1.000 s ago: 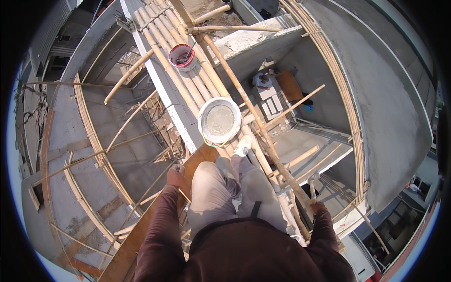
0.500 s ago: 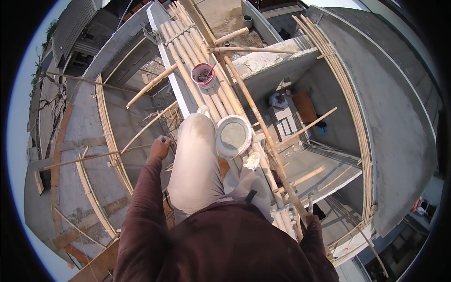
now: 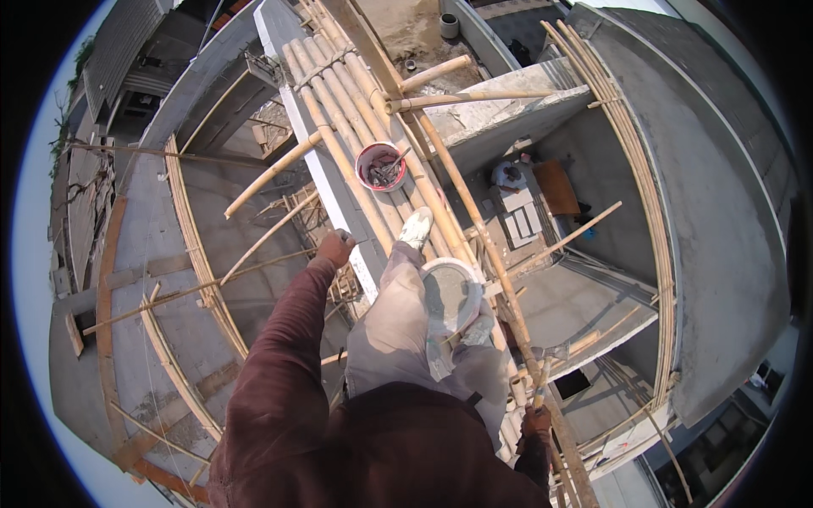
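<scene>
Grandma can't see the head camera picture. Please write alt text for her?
A person stands on bamboo poles above grey-walled rooms, right hand gripping a handled tool, left hand out to the side. A bucket of grey mix is by their legs, a red-rimmed bucket of jumbled items ahead.

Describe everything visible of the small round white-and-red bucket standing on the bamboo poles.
The small round white-and-red bucket looks plastic. It stands open-topped on tan bamboo poles, ahead of the person's pale shoe. Dark greyish items, too small to identify, lie inside; a thin, light, handle-like piece pokes past its right rim. Neither the left hand nor right hand touches it.
</scene>
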Motion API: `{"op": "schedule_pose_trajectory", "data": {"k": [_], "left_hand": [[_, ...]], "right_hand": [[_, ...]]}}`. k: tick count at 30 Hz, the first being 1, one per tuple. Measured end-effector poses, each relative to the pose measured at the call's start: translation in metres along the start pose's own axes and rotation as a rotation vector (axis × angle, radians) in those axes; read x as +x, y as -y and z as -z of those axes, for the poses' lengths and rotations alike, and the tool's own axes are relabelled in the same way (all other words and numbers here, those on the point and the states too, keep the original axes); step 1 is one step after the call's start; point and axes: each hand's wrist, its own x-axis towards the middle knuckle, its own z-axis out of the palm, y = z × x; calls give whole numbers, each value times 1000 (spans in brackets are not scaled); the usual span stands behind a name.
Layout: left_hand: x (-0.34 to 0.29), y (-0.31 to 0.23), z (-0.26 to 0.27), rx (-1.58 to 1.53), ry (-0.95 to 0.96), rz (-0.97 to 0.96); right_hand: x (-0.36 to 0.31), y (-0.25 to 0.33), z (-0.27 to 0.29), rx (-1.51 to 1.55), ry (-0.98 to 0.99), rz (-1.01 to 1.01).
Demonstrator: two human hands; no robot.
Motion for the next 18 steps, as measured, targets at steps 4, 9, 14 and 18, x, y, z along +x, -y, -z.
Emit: {"op": "schedule_pose_trajectory", "data": {"k": [4, 9, 14, 18], "left_hand": [[135, -28, -18, -60, 15, -20], [295, -12, -58, -37, 35, -64], [405, 43, -135, 183, 73, -99], [449, 72, -167, 148, 169, -8]], "right_hand": [[-31, 82, -60, -203, -26, -224], [-25, 152, -114, -317, 3, -296], [4, 175, -156, -488, 11, -303], [17, 200, -190, -452, 24, -403]]}}
